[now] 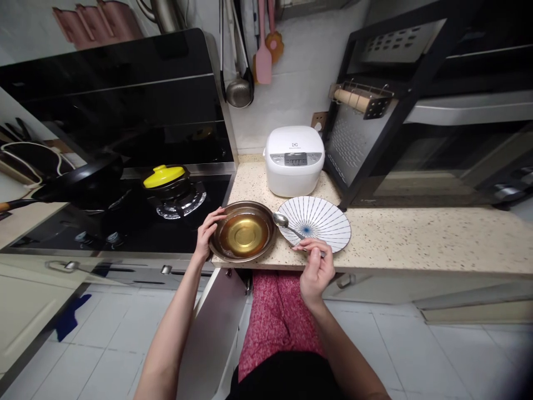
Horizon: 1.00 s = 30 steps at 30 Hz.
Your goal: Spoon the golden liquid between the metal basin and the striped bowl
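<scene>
A round metal pan (217,251) holding a clear amber liquid (245,233) sits at the counter's front left corner. My left hand (206,233) rests on its left rim, fingers stretched over the edge. In my right hand (317,265) is a metal spoon (280,220), gripped by the handle, its bowl pointing left near the pan's right rim. Beneath the spoon lies a white plate (328,222) with dark rays spreading from a blue centre. Whether the spoon touches the pan's rim I cannot tell.
Behind the plate stands a white rice cooker (295,161). To the left, a black pot with a yellow lid (164,176) and a dark wok (83,180) are on the stove (137,233). A black rack (353,133) rises at right. Below the counter, a cabinet door (220,328) hangs open.
</scene>
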Tool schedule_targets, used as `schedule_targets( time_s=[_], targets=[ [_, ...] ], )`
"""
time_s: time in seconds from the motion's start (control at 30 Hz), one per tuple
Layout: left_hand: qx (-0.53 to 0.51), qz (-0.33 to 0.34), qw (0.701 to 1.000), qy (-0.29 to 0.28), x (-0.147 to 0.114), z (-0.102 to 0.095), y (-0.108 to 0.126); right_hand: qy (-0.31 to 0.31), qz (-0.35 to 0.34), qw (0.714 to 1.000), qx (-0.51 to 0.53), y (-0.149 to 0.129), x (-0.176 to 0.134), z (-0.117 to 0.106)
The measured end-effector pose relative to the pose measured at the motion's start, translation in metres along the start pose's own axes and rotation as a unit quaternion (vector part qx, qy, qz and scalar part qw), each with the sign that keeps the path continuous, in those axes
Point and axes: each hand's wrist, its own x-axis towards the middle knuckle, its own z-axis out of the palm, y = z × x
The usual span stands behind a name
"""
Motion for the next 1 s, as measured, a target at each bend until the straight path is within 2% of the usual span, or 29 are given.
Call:
schedule_targets(
  time_s=[0.23,0.47,0.63,0.73,0.87,1.0],
  targets=[
    [0.005,-0.003,1.0,0.002,0.001,0.0,0.003,0.004,-0.082,0.994,-0.068,0.008,0.013,-0.017],
    [0.003,-0.005,1.0,0.004,0.001,0.001,0.002,-0.045,-0.145,0.98,-0.126,0.015,0.016,-0.026],
    [0.0,0.002,1.0,0.001,0.0,0.0,-0.001,-0.121,-0.28,0.941,-0.148,0.025,0.018,-0.03],
    [-0.001,0.003,1.0,0.002,0.0,0.0,-0.002,-0.181,-0.331,0.912,-0.163,0.027,0.019,-0.033],
    [-0.003,0.004,1.0,0.003,0.0,0.001,-0.001,-0.219,-0.356,0.891,-0.177,0.023,0.02,-0.036],
    [-0.007,0.002,1.0,0.005,0.0,0.001,-0.001,-0.212,-0.351,0.894,-0.182,0.023,0.021,-0.034]
  ],
)
